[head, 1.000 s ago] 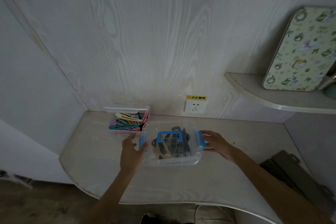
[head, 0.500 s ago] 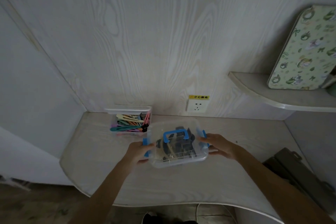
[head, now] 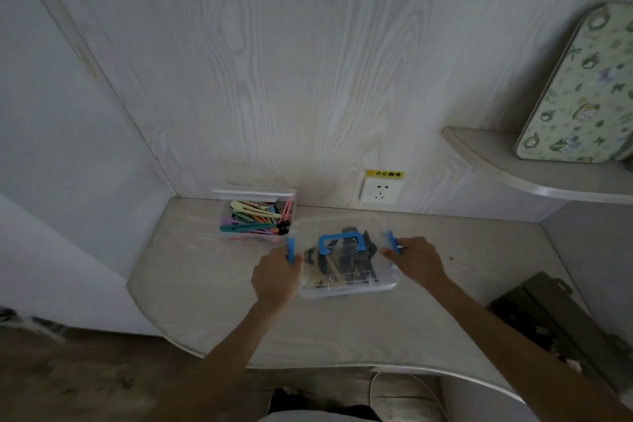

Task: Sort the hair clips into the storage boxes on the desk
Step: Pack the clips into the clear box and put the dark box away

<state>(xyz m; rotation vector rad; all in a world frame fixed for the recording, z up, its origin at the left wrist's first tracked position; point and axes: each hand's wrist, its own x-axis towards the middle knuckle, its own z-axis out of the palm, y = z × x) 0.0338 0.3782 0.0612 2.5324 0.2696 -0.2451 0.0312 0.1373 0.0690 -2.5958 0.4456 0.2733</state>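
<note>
Gripping clear lidded box at both ends on table: left hand clamping left blue latch, right hand clamping right latch; dark clips sitting inside; coloured clips filling open box just behind; sorting looking nearly finished, latching likely remaining

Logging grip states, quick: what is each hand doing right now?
Left hand: grips the left end of the clear lidded box at its blue latch.
Right hand: grips the box's right end.
</note>
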